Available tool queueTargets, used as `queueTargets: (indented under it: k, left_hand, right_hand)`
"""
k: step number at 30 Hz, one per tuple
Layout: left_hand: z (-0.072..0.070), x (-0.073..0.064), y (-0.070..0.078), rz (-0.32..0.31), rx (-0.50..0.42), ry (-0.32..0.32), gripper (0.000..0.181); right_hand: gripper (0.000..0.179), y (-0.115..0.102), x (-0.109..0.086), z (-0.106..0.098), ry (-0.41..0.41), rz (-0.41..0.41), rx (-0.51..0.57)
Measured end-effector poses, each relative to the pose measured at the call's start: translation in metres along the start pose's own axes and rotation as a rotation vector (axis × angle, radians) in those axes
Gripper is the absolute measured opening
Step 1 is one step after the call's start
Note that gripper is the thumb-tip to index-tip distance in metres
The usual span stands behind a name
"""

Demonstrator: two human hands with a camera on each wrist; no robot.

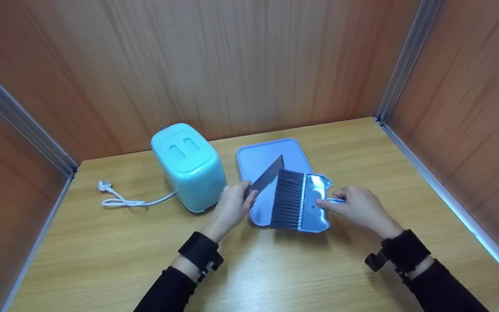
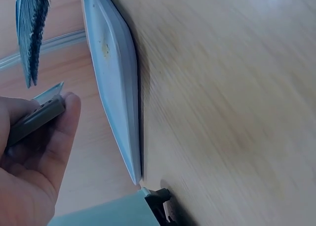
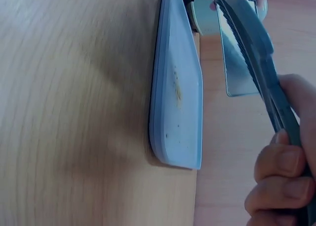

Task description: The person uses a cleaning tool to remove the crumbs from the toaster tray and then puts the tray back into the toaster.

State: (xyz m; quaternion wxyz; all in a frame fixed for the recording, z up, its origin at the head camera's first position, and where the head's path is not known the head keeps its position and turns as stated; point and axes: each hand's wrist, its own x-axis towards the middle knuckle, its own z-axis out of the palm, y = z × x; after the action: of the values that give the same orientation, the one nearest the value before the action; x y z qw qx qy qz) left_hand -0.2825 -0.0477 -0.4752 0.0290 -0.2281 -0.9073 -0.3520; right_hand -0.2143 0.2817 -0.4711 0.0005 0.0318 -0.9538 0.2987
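Note:
My left hand (image 1: 231,203) pinches the dark handle edge (image 2: 37,121) of a thin metal crumb tray (image 1: 268,174), which slants above the blue plastic tray (image 1: 260,151). In my right hand (image 1: 360,207) is the handle of a wide blue brush (image 1: 313,203) with dark bristles. The bristles point left and are close to the crumb tray; in the head view they overlap the blue tray. Whether they touch the metal cannot be told. Brown crumbs (image 3: 177,91) lie scattered on the blue tray.
A turquoise toaster (image 1: 199,173) with a lid on top stands left of the blue tray, close to my left hand. Its white cord and plug (image 1: 121,200) lie on the wooden table (image 1: 124,251). Wood panels (image 1: 249,65) enclose the back and both sides.

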Motion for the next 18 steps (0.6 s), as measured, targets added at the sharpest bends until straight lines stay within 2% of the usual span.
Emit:
queueTargets:
  k: [3, 6, 11, 18]
  left_hand:
    - [0.002, 0.001, -0.001, 0.034, 0.017, 0.026, 0.019]
    - [0.004, 0.001, -0.002, 0.065, 0.032, 0.044, 0.018]
    - [0.007, 0.001, -0.002, 0.058, 0.041, 0.035, 0.018]
    - [0.009, 0.001, 0.0, 0.081, 0.053, 0.043, 0.017]
  right_hand:
    - [0.066, -0.003, -0.001, 0.004, -0.071, 0.016, 0.049]
    - [0.066, -0.006, -0.002, 0.009, -0.115, -0.02, 0.077]
    - [0.065, -0.013, -0.001, 0.018, -0.18, -0.028, 0.07]
    - [0.066, -0.015, 0.003, 0.019, -0.178, 0.019, 0.043]
